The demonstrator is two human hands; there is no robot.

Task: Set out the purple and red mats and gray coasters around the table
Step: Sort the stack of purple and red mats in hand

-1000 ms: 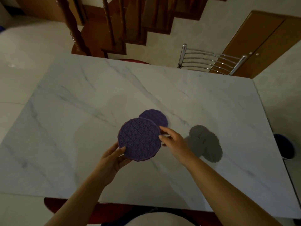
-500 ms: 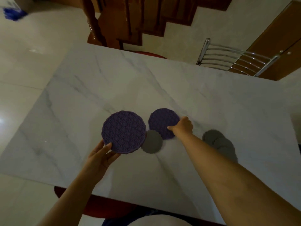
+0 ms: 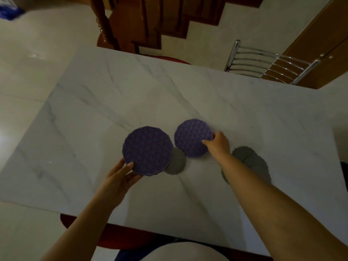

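Early stage, almost nothing placed.

- Our left hand (image 3: 120, 178) grips the left purple mat (image 3: 147, 150) by its near edge, thumb on top and fingers (image 3: 134, 178) curled under. The mat looks lifted off the counter (image 3: 94, 110), over the middle, not set down.
- A single gray coaster (image 3: 177, 164) lies flat, partly covered by that mat's right edge.
- Just beside it is the right purple mat (image 3: 192, 137), at or very near the counter surface. Our right hand (image 3: 218, 145) pinches its right edge, thumb on top. We can't tell if it's fully down.
- Right of the forearm is the gray coaster pile (image 3: 250, 161), overlapping, not spread out, partly hidden by the arm.

Our read: nothing sits at a seat position yet. Both purple mats are bunched mid-counter with a hand on each. We see no red mats.

Left to do:
- Move the purple mats out toward the counter edges, e.g. by the metal chair (image 3: 267, 63) on the far side.
- Bring in the red mats.
- Deal the coasters out, one per place.
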